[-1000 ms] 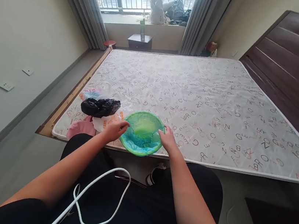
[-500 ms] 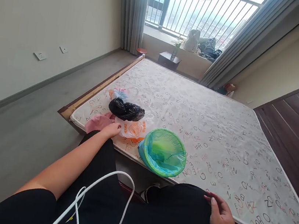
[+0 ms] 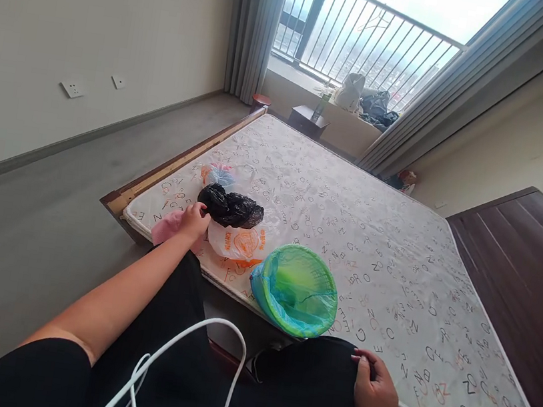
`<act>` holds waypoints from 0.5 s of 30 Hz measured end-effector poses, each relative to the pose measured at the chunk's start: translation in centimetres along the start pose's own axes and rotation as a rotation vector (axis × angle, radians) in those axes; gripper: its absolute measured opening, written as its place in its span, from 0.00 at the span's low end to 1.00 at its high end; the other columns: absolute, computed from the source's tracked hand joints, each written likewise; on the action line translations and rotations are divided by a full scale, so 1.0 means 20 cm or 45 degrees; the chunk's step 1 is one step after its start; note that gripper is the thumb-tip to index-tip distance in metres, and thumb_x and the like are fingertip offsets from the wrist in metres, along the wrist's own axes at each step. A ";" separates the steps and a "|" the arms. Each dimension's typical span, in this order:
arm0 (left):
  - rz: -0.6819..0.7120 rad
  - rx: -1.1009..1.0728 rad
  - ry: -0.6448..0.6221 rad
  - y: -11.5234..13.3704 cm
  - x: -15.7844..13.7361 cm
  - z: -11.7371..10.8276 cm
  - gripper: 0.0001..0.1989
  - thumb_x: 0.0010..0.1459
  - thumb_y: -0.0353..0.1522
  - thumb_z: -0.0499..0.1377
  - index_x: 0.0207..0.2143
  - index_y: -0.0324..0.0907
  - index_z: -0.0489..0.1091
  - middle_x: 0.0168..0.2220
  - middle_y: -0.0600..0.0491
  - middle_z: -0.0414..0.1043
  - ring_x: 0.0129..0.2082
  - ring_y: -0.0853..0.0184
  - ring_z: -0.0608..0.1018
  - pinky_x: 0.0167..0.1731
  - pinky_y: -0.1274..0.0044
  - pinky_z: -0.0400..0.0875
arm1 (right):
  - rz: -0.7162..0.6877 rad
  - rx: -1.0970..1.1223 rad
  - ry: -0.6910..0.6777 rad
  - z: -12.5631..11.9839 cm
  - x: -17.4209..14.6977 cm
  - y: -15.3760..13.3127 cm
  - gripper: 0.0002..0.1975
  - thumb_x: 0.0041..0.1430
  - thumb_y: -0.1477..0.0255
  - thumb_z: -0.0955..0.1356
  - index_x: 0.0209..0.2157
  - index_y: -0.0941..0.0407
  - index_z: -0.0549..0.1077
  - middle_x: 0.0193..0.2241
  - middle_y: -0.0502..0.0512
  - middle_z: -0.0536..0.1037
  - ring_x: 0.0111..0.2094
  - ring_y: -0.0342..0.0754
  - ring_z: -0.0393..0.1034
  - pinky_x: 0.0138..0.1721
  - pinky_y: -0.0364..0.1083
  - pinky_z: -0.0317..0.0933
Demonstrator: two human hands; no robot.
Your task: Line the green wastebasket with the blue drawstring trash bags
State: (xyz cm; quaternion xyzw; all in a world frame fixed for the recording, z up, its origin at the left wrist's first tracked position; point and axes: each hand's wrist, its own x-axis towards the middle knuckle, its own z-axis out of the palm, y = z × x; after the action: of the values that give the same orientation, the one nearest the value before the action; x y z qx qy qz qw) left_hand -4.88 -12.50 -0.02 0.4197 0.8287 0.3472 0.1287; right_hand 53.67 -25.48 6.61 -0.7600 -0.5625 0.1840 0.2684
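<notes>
I can't tell whether the left hand (image 3: 193,221) grips the black bag (image 3: 231,208); the right hand (image 3: 377,395) hangs loose, empty, the green bin (image 3: 297,292) seemingly set close for reach

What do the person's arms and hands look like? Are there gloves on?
No gloves: the left hand and right hand are bare, with no watch or rings to see. A black sleeve ends near the left elbow; a white cable loops in front.

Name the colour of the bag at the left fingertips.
The bag is black, seen best in the head view.
</notes>
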 end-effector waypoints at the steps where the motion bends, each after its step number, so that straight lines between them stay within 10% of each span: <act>1: -0.001 -0.030 0.065 0.00 0.02 0.00 0.20 0.60 0.30 0.60 0.55 0.38 0.70 0.53 0.38 0.73 0.59 0.50 0.74 0.62 0.60 0.67 | -0.014 -0.001 -0.011 0.00 0.00 0.00 0.21 0.57 0.54 0.63 0.39 0.53 0.79 0.38 0.59 0.84 0.42 0.60 0.77 0.43 0.53 0.66; 9: -0.205 -0.248 0.011 0.03 0.16 0.08 0.62 0.50 0.48 0.73 0.76 0.41 0.41 0.77 0.31 0.30 0.76 0.43 0.49 0.72 0.59 0.54 | -0.078 0.012 -0.047 0.01 0.02 -0.03 0.20 0.58 0.54 0.63 0.37 0.55 0.78 0.38 0.60 0.84 0.41 0.60 0.78 0.44 0.53 0.68; 15: -0.247 -0.419 -0.062 0.03 0.25 0.12 0.51 0.47 0.36 0.74 0.71 0.39 0.57 0.65 0.36 0.68 0.65 0.49 0.71 0.65 0.62 0.66 | -0.082 -0.028 -0.036 0.01 0.02 -0.04 0.20 0.58 0.54 0.63 0.36 0.54 0.78 0.38 0.60 0.84 0.41 0.60 0.78 0.44 0.54 0.68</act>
State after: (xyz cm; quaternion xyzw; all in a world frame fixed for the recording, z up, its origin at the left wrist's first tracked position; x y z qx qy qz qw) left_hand -6.34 -7.18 -1.03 0.3193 0.7940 0.4537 0.2483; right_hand 53.06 -24.88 6.91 -0.7417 -0.5924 0.1799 0.2579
